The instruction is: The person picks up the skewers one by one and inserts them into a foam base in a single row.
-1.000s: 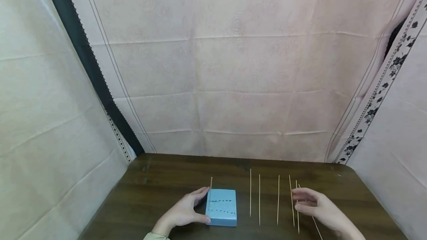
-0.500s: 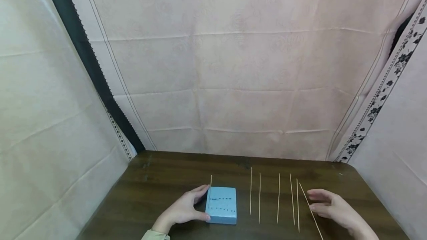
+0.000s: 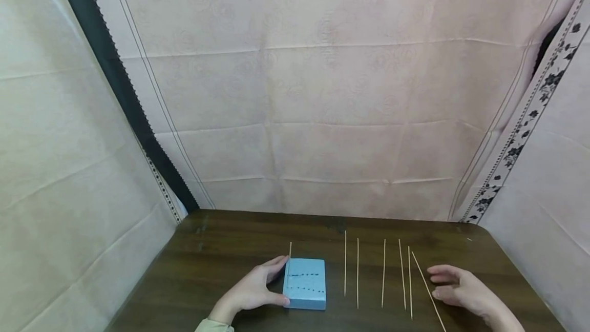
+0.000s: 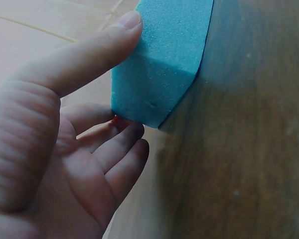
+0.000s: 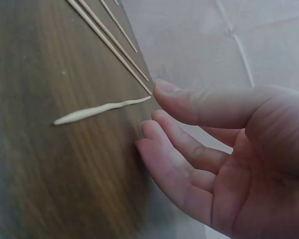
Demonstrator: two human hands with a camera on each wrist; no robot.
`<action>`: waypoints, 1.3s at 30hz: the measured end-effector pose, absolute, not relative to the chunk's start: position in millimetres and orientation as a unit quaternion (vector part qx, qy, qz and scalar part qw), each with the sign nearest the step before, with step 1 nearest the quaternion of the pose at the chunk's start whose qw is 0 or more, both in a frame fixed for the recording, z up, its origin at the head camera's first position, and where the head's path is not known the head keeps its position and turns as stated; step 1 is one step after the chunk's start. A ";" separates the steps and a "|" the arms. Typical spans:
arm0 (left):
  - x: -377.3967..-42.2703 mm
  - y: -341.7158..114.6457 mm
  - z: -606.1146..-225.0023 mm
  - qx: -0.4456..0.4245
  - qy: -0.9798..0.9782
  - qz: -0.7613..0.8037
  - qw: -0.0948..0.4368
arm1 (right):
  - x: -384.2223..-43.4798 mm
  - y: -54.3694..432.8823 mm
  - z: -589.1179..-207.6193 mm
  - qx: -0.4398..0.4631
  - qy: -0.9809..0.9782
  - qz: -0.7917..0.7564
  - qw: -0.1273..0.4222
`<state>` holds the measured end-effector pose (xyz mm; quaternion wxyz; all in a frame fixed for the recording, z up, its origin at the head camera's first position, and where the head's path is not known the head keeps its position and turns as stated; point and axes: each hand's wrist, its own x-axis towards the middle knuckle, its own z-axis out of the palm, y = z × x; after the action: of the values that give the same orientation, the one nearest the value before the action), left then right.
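My left hand [image 3: 251, 289] grips the left side of a light blue foam block [image 3: 304, 298], thumb at the near corner and fingers at the far one. Rows of small dark holes mark the block's top. At its left edge a thin wooden stick [image 3: 290, 250] shows beside my fingertips. In the left wrist view the thumb presses on the block's [image 4: 159, 59] face. My right hand [image 3: 470, 293] is relaxed and holds nothing, its thumb tip close to the slanted rightmost stick [image 3: 427, 291]. That stick [image 5: 102, 110] lies in front of the fingertips in the right wrist view.
Several more thin sticks, among them a leftmost one [image 3: 345, 265] and a middle one [image 3: 383, 273], lie roughly parallel on the dark wooden table [image 3: 221, 250] between block and right hand. Pale cloth [image 3: 322, 142] hangs behind the table and at both sides.
My right hand has moved rightward from over the right-hand sticks to beside the slanted one. The left hand and the blue foam block stay in place.
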<state>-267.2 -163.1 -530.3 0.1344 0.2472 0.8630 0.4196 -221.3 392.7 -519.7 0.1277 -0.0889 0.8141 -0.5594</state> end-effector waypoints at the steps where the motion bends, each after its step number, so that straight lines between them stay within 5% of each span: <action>1: -267.5 -163.3 -529.7 0.248 0.862 0.421 0.133 | -222.4 391.8 -519.9 -0.087 0.813 -0.560 0.130; 21: -264.6 -163.8 -536.4 0.250 0.860 0.425 0.134 | -216.4 357.7 -527.2 0.040 0.869 -0.489 0.069; 39: -266.8 -164.2 -534.6 0.249 0.861 0.424 0.131 | -222.1 378.2 -526.0 -0.007 0.830 -0.542 0.130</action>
<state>-266.8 -164.2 -534.6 0.1305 0.2487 0.8611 0.4237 -222.1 378.2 -526.0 0.1300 -0.0071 0.8305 -0.5416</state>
